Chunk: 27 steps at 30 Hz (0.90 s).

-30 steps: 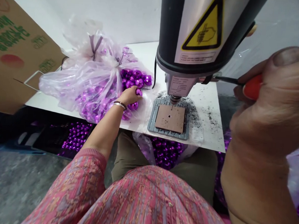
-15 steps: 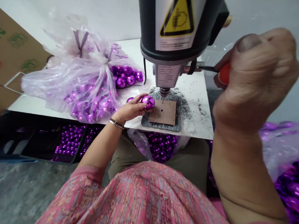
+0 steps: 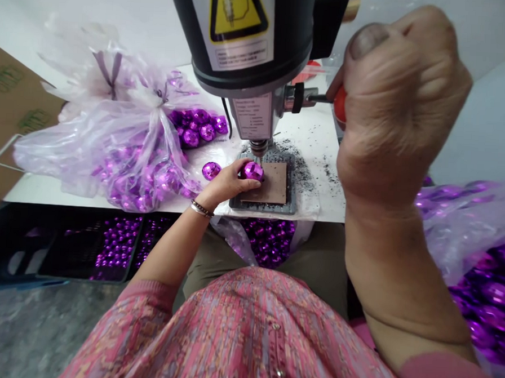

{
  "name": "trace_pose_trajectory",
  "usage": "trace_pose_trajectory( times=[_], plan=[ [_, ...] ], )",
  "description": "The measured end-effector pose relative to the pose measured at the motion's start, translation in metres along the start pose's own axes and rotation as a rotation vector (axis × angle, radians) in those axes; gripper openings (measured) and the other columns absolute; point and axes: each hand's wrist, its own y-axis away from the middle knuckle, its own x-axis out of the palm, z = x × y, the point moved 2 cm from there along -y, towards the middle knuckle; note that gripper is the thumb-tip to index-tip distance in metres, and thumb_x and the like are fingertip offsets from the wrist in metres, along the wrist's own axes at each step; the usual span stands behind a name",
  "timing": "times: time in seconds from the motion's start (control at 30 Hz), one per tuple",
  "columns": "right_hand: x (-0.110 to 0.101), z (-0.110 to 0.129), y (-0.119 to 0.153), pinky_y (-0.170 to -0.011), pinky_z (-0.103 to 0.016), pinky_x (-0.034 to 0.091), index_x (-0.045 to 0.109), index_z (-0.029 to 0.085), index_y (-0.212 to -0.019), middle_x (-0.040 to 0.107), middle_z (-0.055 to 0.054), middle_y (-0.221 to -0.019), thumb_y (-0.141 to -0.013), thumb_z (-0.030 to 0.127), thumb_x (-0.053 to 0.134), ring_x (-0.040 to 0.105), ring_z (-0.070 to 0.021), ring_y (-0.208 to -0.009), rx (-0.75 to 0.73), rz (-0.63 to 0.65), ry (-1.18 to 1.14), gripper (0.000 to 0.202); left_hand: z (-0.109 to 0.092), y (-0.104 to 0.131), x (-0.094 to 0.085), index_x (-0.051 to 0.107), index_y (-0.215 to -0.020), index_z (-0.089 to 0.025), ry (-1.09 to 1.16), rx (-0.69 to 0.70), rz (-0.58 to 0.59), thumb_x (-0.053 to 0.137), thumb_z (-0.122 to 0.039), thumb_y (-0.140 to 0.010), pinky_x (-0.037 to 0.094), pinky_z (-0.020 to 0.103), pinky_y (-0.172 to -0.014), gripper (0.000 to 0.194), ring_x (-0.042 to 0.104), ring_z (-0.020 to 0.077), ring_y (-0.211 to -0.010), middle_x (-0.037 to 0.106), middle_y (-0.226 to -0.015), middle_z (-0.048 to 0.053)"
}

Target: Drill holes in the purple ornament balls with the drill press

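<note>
My left hand (image 3: 231, 182) grips a shiny purple faceted ball (image 3: 253, 170) between thumb and fingers. The ball is over the left part of a brown board (image 3: 273, 184), right below the bit of a drill press (image 3: 243, 47). Whether the bit touches it I cannot tell. High on the right, my right hand (image 3: 403, 101) is closed round the red knob (image 3: 340, 106) of the drill press lever; the fingers' far side is hidden. A second purple ball (image 3: 211, 170) lies on the table just left of my left hand.
Clear plastic bags (image 3: 144, 149) of purple balls cover the table's left side, beside a cardboard box (image 3: 15, 97). Dark shavings (image 3: 306, 172) lie round the drill base. Black crates (image 3: 92, 248) with purple balls stand below left; another filled bag (image 3: 485, 280) is at the right.
My left hand has brought the ball over the board, under the bit. The second ball now shows fully. My right hand stays on the knob; the view has shifted.
</note>
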Motion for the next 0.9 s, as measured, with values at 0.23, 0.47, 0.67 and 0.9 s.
trace_pose_trajectory(
  times=[0.23, 0.47, 0.67, 0.9],
  plan=[
    [-0.001, -0.002, 0.002, -0.067, -0.017, 0.034, 0.032, 0.020, -0.072, 0.032, 0.003, -0.068, -0.104, 0.019, 0.049, 0.032, -0.0003, -0.065, 0.038, 0.020, -0.020, 0.036, -0.008, 0.000, 0.008, 0.066, -0.139, -0.017, -0.107, 0.058, 0.013, 0.089, -0.029, -0.072, 0.053, 0.043, -0.111, 0.072, 0.069, 0.0283, -0.120, 0.074, -0.130, 0.010],
    [-0.001, -0.003, 0.002, -0.068, -0.018, 0.035, 0.033, 0.020, -0.072, 0.034, 0.003, -0.068, -0.104, 0.018, 0.050, 0.034, -0.0011, -0.066, 0.039, 0.006, -0.029, 0.035, -0.015, -0.003, 0.014, 0.064, -0.141, -0.017, -0.218, 0.173, 0.061, 0.085, -0.034, -0.082, 0.050, 0.047, -0.115, 0.064, 0.066, 0.0312, -0.127, 0.071, -0.135, 0.013],
    [-0.001, -0.003, 0.003, -0.071, -0.017, 0.038, 0.037, 0.020, -0.072, 0.042, 0.005, -0.066, -0.102, 0.019, 0.050, 0.040, -0.0007, -0.066, 0.031, -0.010, -0.024, 0.032, -0.022, 0.000, 0.018, 0.064, -0.139, -0.017, -0.238, 0.149, 0.033, 0.078, -0.038, -0.090, 0.050, 0.043, -0.112, 0.055, 0.065, 0.0292, -0.124, 0.072, -0.133, 0.012],
    [-0.005, -0.014, 0.013, -0.066, -0.018, 0.034, 0.041, 0.017, -0.076, 0.039, 0.004, -0.068, -0.096, 0.034, 0.054, 0.035, -0.0004, -0.063, -0.113, -0.065, 0.045, 0.029, -0.028, -0.002, 0.029, 0.072, -0.113, -0.019, -0.127, 0.014, -0.022, 0.086, -0.034, -0.076, 0.054, 0.034, -0.091, 0.043, 0.066, 0.0216, -0.093, 0.073, -0.099, 0.002]
  ],
)
